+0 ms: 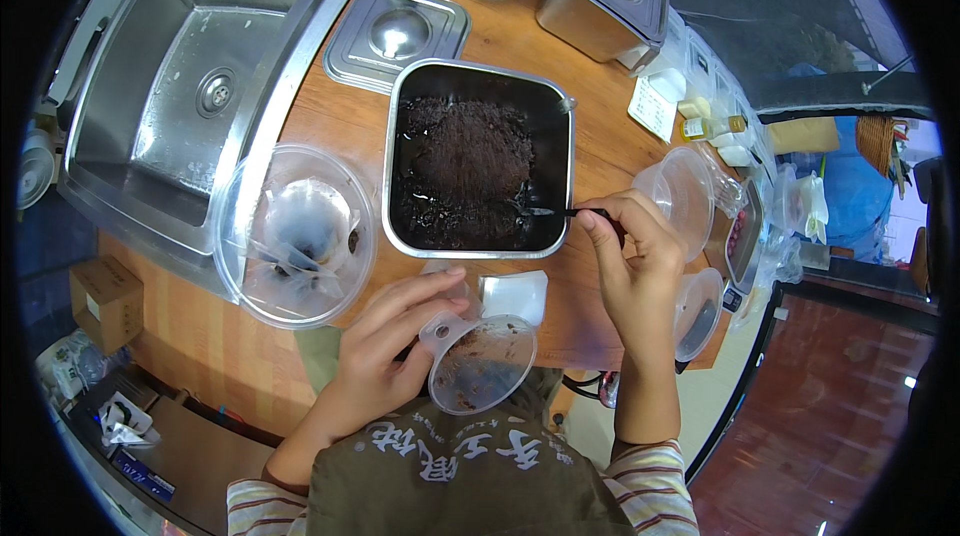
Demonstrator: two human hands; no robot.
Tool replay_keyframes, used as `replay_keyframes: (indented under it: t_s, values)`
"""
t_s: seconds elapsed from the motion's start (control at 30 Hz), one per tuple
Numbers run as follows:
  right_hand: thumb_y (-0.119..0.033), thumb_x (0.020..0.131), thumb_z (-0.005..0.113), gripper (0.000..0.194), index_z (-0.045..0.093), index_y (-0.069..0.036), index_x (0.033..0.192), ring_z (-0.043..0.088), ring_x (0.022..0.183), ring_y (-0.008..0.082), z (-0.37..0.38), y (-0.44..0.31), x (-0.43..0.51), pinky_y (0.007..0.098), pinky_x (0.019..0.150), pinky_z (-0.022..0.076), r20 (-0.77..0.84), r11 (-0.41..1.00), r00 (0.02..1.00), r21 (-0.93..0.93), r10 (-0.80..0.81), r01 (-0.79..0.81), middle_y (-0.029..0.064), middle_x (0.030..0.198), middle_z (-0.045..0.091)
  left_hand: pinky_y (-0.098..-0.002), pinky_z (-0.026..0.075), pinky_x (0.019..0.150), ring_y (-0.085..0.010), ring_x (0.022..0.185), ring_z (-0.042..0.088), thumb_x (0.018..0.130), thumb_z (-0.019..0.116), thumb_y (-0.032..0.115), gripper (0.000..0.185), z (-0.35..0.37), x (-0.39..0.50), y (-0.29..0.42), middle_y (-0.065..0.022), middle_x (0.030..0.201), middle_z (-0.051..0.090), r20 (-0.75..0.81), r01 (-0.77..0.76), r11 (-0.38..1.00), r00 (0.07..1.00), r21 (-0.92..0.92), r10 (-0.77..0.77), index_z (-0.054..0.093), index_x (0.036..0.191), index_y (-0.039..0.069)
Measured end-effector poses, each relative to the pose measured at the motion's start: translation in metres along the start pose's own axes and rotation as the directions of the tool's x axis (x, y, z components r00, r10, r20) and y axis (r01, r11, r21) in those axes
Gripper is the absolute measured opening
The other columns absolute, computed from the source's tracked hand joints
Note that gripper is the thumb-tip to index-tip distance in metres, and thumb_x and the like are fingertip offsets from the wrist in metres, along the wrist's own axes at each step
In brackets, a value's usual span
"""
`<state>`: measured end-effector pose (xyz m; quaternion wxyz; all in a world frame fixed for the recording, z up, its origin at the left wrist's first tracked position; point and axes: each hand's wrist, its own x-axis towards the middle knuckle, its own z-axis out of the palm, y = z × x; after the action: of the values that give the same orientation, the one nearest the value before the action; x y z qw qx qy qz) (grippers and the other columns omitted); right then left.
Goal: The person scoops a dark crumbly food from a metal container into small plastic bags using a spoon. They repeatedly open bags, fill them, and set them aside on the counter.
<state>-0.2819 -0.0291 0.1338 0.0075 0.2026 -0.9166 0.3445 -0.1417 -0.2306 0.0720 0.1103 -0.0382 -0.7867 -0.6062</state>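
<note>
A deep square stainless-steel container stands before me, with dark brown, moist crumbly material inside. My right hand pinches the black handle of a slim utensil. Its tip reaches over the container's right wall and touches the dark material; the tip's shape is unclear. Below the container, my left hand grips a clear plastic measuring cup by its holed handle. Brown residue clings to the cup's wall. Behind the left fingers another clear plastic piece is partly hidden. Beside it lies a small white packet or sheet stack.
A clear round tub with plastic bags inside stands left, near the steel sink. Behind lie a steel lid and a lidded steel container. Clear plastic tubs stand close to my right hand. A small bottle lies farther back.
</note>
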Motion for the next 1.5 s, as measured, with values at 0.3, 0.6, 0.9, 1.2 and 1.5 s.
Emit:
replay_keyframes:
  t_s: [0.3, 0.6, 0.9, 1.2, 1.5]
  values:
    - [-0.007, 0.088, 0.072, 0.01, 0.069, 0.003, 0.087, 0.054, 0.062, 0.0121, 0.01, 0.014, 0.017, 0.0261, 0.057, 0.0421, 0.096, 0.984, 0.994, 0.163, 0.058, -0.073, 0.007, 0.071, 0.061, -0.0424, 0.049, 0.102, -0.0358, 0.117, 0.063, 0.077, 0.064, -0.013, 0.034, 0.001, 0.001, -0.01, -0.02, 0.129, 0.064, 0.0, 0.09, 0.991, 0.996, -0.103, -0.09, 0.067, 0.109, -0.005]
    - [-0.012, 0.095, 0.069, 0.019, 0.068, 0.001, 0.081, 0.05, 0.06, 0.0027, 0.015, 0.028, 0.023, 0.0198, 0.056, 0.0388, 0.191, 0.785, 0.899, 0.438, 0.394, -0.438, -0.0009, 0.068, 0.063, -0.0432, 0.05, 0.1, -0.037, 0.117, 0.063, 0.073, 0.064, -0.016, 0.038, -0.003, 0.004, -0.012, -0.0225, 0.128, 0.063, 0.026, 0.053, 0.996, 0.998, -0.07, -0.051, 0.067, 0.109, -0.007]
    - [-0.016, 0.097, 0.067, 0.025, 0.066, -0.004, 0.075, 0.045, 0.057, 0.0012, 0.011, 0.033, 0.029, 0.0191, 0.052, 0.0319, 0.254, 0.648, 0.82, 0.513, 0.513, -0.563, -0.002, 0.066, 0.061, -0.0361, 0.057, 0.082, -0.0311, 0.106, 0.068, 0.077, 0.076, -0.006, 0.026, 0.0, 0.004, -0.015, -0.0241, 0.123, 0.065, -0.025, 0.004, 0.999, 1.0, -0.043, -0.005, 0.068, 0.101, -0.008]
    - [-0.019, 0.099, 0.061, 0.024, 0.061, -0.004, 0.081, 0.036, 0.052, 0.0047, 0.004, 0.03, 0.028, 0.0206, 0.048, 0.0252, 0.222, 0.526, 0.834, 0.687, 0.505, -0.501, -0.0007, 0.063, 0.052, -0.0427, 0.051, 0.097, -0.0364, 0.11, 0.066, 0.077, 0.067, -0.01, 0.031, -0.004, 0.005, -0.006, -0.0225, 0.118, 0.067, -0.017, 0.016, 0.999, 1.0, -0.045, -0.017, 0.067, 0.108, -0.009]
    - [-0.02, 0.097, 0.067, 0.024, 0.068, 0.002, 0.087, 0.054, 0.063, 0.0117, -0.029, -0.03, -0.027, 0.0241, 0.057, 0.0413, -0.173, 0.853, 0.984, 0.51, -0.028, 0.114, 0.006, 0.074, 0.063, -0.0373, 0.049, 0.096, -0.0285, 0.113, 0.063, 0.082, 0.071, -0.002, 0.039, 0.01, -0.004, 0.018, -0.0179, 0.123, 0.064, -0.211, 0.186, 0.969, 0.953, -0.166, -0.219, 0.063, 0.119, -0.008]
